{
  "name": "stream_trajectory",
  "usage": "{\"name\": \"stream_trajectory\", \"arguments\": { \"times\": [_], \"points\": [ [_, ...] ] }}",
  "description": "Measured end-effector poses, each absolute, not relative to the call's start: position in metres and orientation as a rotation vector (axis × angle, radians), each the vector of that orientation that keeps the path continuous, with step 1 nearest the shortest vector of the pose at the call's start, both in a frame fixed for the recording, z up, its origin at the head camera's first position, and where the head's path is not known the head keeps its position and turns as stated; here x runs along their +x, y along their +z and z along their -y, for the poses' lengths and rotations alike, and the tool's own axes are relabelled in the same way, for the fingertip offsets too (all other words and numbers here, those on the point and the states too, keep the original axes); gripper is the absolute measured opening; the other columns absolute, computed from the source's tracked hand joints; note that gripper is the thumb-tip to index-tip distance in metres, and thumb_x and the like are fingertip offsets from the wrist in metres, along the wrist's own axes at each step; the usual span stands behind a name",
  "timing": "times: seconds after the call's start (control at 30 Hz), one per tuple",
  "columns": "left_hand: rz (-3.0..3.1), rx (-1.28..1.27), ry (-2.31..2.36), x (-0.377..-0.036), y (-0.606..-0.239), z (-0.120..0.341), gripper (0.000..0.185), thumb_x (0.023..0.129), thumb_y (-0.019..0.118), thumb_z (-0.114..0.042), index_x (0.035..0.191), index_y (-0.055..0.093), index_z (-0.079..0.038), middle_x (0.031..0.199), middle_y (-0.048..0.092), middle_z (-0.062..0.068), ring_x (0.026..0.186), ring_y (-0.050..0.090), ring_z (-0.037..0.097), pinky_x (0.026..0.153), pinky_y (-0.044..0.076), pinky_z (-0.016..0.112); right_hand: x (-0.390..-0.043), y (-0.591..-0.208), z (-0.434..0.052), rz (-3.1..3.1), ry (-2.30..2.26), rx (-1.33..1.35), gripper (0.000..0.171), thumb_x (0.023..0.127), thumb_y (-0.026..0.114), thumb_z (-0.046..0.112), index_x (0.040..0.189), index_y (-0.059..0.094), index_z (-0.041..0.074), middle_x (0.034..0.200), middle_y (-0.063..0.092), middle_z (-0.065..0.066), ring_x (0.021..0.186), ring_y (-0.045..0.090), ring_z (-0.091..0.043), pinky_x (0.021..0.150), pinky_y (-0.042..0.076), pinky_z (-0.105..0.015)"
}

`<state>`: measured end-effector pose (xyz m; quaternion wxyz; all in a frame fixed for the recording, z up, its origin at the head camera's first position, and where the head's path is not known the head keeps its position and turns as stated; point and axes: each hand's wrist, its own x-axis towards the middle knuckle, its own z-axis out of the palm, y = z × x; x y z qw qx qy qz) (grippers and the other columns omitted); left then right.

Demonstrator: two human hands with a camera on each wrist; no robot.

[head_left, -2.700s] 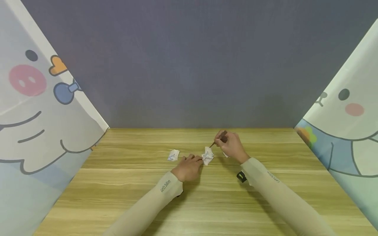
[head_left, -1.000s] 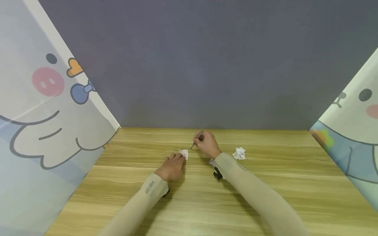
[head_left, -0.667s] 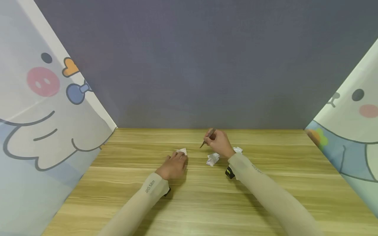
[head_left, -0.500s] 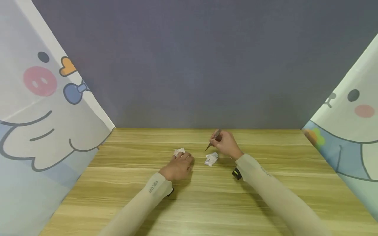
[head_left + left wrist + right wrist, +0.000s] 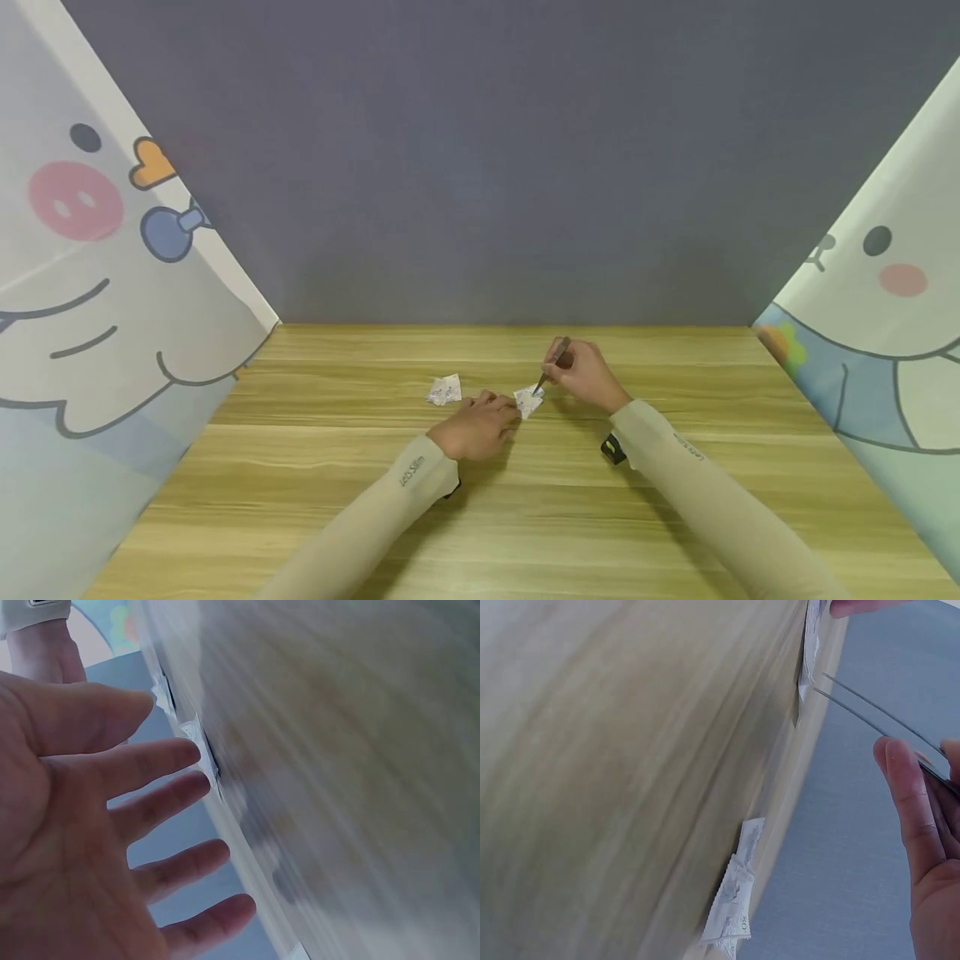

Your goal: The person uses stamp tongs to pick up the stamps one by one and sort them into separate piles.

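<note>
At centre frame the left hand (image 5: 480,427), fingers straight, has slid right to pin the packet (image 5: 527,401) on the table (image 5: 300,467); the right hand (image 5: 588,377), gripping tweezers (image 5: 551,365), has returned its tips there.

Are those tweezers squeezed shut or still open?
Open. In the right wrist view the two prongs of the tweezers stand apart, tips near the small packet without clamping it.

Beige, close-fitting fabric sleeves (image 5: 697,492) with small grey lettering cover both forearms to the wrists; a black wrist-mounted device (image 5: 612,449) sits beneath each.
</note>
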<state>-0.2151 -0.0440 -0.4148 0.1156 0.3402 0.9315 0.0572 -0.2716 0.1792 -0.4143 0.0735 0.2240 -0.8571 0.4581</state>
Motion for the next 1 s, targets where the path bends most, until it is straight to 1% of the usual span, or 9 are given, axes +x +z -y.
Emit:
{"name": "stream_trajectory", "arguments": {
  "times": [0.23,0.47,0.6,0.7,0.77,0.87,1.0],
  "points": [
    [-2.74,0.986,0.12,-0.216,-0.418,0.042,0.039,0.102,0.044,-0.029,0.139,0.049,-0.018,0.145,0.038,-0.003,0.131,0.032,0.021,0.102,0.032,0.05,-0.27,-0.415,-0.174,2.581,1.363,0.727,0.011,0.086,0.066,0.001,0.081,0.061,0.01,0.077,0.063,-0.004,0.064,0.063,-0.022,0.058,0.054,-0.029],
    [-2.741,0.984,0.114,-0.215,-0.418,0.042,0.04,0.102,0.044,-0.03,0.139,0.048,-0.017,0.145,0.038,-0.003,0.13,0.033,0.021,0.102,0.032,0.05,-0.27,-0.415,-0.172,2.556,1.384,0.74,0.013,0.087,0.066,0.0,0.081,0.061,0.01,0.077,0.062,-0.006,0.066,0.064,-0.018,0.058,0.055,-0.028],
    [-2.737,0.974,0.124,-0.213,-0.416,0.043,0.04,0.101,0.045,-0.029,0.139,0.048,-0.017,0.145,0.038,-0.003,0.131,0.032,0.021,0.103,0.032,0.05,-0.269,-0.414,-0.171,2.525,1.364,0.758,0.013,0.087,0.065,-0.001,0.081,0.061,0.01,0.076,0.063,-0.008,0.065,0.064,-0.019,0.056,0.054,-0.028],
    [-2.739,0.967,0.147,-0.213,-0.416,0.044,0.041,0.101,0.046,-0.029,0.14,0.047,-0.017,0.145,0.037,-0.003,0.131,0.032,0.021,0.103,0.032,0.051,-0.266,-0.41,-0.171,2.491,1.322,0.781,0.012,0.087,0.065,-0.001,0.082,0.062,0.01,0.073,0.063,-0.005,0.063,0.064,-0.022,0.054,0.053,-0.028],
    [-2.741,0.961,0.19,-0.214,-0.417,0.046,0.041,0.1,0.047,-0.029,0.14,0.047,-0.018,0.146,0.036,-0.003,0.132,0.031,0.022,0.103,0.031,0.052,-0.264,-0.405,-0.171,2.467,1.292,0.795,0.012,0.087,0.065,0.0,0.082,0.062,0.01,0.071,0.063,-0.001,0.06,0.063,-0.023,0.051,0.052,-0.029],
    [-2.752,0.966,0.263,-0.213,-0.416,0.051,0.041,0.1,0.049,-0.028,0.14,0.047,-0.018,0.146,0.036,-0.002,0.132,0.03,0.023,0.103,0.029,0.056,-0.261,-0.398,-0.17,2.444,1.289,0.781,0.009,0.088,0.065,0.002,0.081,0.064,0.009,0.071,0.064,0.0,0.061,0.064,-0.027,0.051,0.052,-0.029],
    [-2.765,0.98,0.314,-0.211,-0.414,0.063,0.043,0.1,0.049,-0.027,0.142,0.045,-0.018,0.148,0.034,0.0,0.134,0.028,0.025,0.103,0.026,0.06,-0.26,-0.39,-0.167,2.421,1.288,0.736,0.008,0.087,0.067,0.003,0.081,0.064,0.008,0.073,0.066,-0.002,0.063,0.066,-0.025,0.055,0.054,-0.027]
  ]
}}
